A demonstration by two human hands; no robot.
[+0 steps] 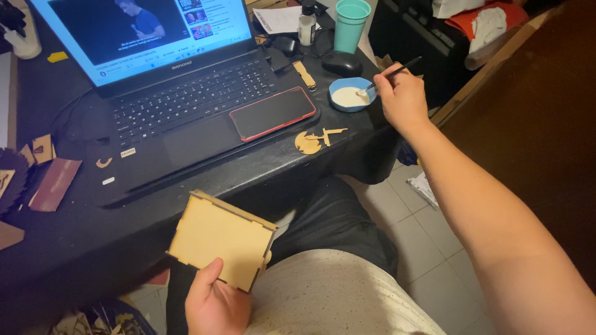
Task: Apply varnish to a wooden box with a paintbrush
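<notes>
Left hand: nearest the camera, below the desk's front edge, over the lap; thumb and fingers clamped on the near corner of the box.
Desk: black, crowded; bare room only along the front edge, near the front-left corner.
Laptop: open, fills the middle of the desk; a phone lies on its front right corner.
Box: flat plywood box with finger-jointed edges, held off the desk, just clear of the front edge, broad face up.
Right hand: at the desk's right edge, fingers closed on a thin brush whose tip sits in the bowl.
Bowl: small, blue, with white glue, at the right edge beside a mouse and a teal cup.
Cut-outs: small plywood shapes near the front right corner.
Doing it well, I judge: load the brush lightly, wipe it on the rim, keep the box level.
Room: the brush's way to the box passes over the cut-outs and the phone; open space lies right of the desk.
</notes>
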